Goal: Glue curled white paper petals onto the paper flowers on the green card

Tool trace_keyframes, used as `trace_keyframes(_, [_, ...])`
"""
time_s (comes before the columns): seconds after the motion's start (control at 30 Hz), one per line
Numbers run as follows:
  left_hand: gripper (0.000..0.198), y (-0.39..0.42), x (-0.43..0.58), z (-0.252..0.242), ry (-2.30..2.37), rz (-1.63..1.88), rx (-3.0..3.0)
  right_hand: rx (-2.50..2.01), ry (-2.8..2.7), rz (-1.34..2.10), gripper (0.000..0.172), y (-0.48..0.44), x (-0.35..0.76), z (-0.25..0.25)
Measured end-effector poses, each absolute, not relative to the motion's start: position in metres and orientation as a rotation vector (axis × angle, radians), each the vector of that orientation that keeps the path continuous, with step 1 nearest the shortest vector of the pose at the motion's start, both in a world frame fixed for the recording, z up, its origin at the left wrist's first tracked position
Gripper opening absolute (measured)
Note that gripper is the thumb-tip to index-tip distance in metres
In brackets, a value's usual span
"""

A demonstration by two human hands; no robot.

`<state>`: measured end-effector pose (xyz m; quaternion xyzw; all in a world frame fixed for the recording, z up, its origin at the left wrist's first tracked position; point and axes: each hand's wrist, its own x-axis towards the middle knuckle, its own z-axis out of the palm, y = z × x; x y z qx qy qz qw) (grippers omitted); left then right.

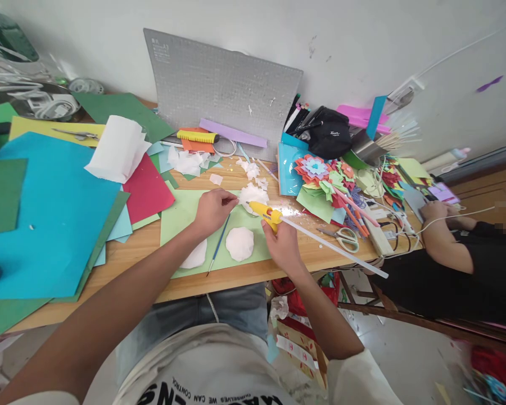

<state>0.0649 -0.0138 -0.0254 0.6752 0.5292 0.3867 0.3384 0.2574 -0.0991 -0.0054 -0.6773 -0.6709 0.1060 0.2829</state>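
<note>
My right hand (281, 243) is wrapped round a yellow hot glue gun (261, 211), with a long clear glue stick (337, 247) jutting from its back. The nozzle points left, toward the fingertips of my left hand (214, 211). Those fingertips are pinched together at a white paper piece (253, 197); what exactly lies between them is too small to tell. Below sits a round white paper disc (239, 244) on a light green sheet (177, 219). Another white piece (195, 256) lies partly under my left wrist. A blue thin brush (218, 244) rests between the two white pieces.
Scissors (344, 239) and layered paper flowers (316, 169) lie to the right. A white paper roll (118, 149) and a large blue sheet (59, 208) are at the left. Behind leans a grey cutting mat (223, 84). Another person's hand (434, 212) works at far right.
</note>
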Motion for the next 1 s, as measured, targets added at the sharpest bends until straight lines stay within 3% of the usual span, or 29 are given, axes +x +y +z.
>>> trace_keyframes(1.0, [0.018,-0.0132,0.0644,-0.0264,1.394,0.985,1.797,-1.803,-1.734,0.326,0.035,-0.1005,0.2595,-0.0006])
